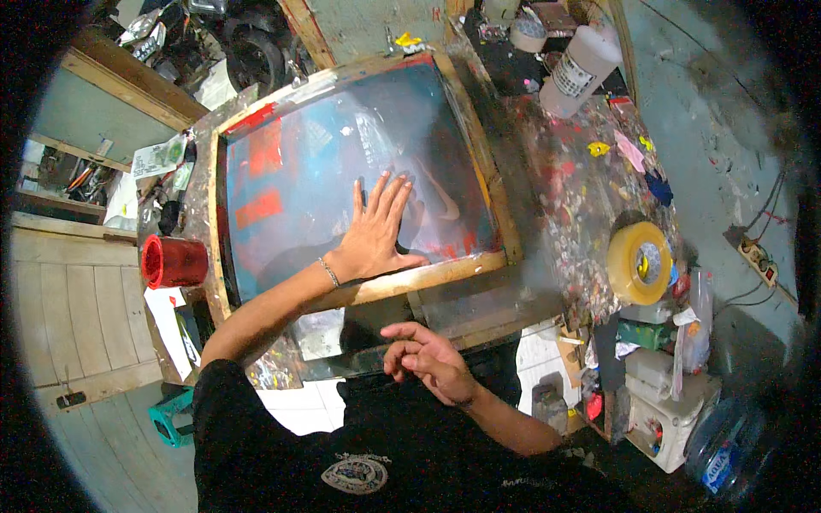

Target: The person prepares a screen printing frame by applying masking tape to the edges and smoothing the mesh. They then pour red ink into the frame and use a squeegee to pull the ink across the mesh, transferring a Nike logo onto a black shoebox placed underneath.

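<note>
My left hand (368,235) lies with fingers spread on the blue-grey mesh (299,197) of a wooden-framed screen (453,265), near its lower edge. The mesh carries red patches and faint pale shapes. A bracelet is on my left wrist. My right hand (428,368) is held below the screen's lower edge, fingers loosely bent and apart, holding nothing. The screen rests on a paint-spattered worktable (564,197).
A red pot (171,261) stands left; a tape roll (637,261) lies right. A plastic bottle (577,73) stands at back right, a motorbike wheel (248,56) behind. A green stool (171,415), bins (650,376), water jug (718,436) and wall socket strip (757,261) surround the table.
</note>
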Demonstrator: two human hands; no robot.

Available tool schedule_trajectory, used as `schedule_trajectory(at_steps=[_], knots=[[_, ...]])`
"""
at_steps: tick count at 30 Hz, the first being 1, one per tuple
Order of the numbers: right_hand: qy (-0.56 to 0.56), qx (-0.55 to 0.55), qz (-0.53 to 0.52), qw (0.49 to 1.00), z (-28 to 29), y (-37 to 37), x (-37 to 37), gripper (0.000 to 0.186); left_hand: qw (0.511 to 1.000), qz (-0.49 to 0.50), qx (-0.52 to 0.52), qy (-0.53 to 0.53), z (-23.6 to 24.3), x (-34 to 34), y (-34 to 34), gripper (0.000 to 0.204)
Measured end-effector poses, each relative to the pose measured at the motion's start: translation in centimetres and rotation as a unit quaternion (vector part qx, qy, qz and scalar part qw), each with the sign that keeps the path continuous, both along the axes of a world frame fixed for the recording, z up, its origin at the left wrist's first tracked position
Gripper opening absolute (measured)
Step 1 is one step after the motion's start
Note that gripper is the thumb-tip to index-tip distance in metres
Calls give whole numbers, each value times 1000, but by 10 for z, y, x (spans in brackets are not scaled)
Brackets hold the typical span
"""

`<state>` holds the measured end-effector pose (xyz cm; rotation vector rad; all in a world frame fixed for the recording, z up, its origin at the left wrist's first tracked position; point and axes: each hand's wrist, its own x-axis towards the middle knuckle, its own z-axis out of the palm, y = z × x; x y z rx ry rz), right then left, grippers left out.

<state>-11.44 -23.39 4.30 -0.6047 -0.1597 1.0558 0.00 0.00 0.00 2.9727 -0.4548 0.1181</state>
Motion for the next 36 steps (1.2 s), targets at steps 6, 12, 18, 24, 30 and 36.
schedule_trajectory(at_steps=[6, 12, 18, 24, 30, 36], knots=[[0, -54, -40, 998, 3, -25, 4, 48, 972, 185, 6, -145, -18, 96, 60, 140], [-10, -107, -104, 989, 4, -67, 4, 44, 917, 365, -21, -158, -19, 179, 108, 138], [-228, -287, -165, 916, 28, -136, 22, 38, 933, 314, 12, -178, -58, 168, 186, 99], [-458, -784, -229, 350, 64, -236, 162, 69, 932, 115, -194, -283, 56, 35, 9, 48], [-468, -812, -70, 341, 15, -242, 204, 35, 923, 40, -376, -70, 84, -78, -102, 40], [-536, -790, -172, 241, -18, -245, 201, 22, 890, -30, -451, -57, 81, -123, -115, 38]])
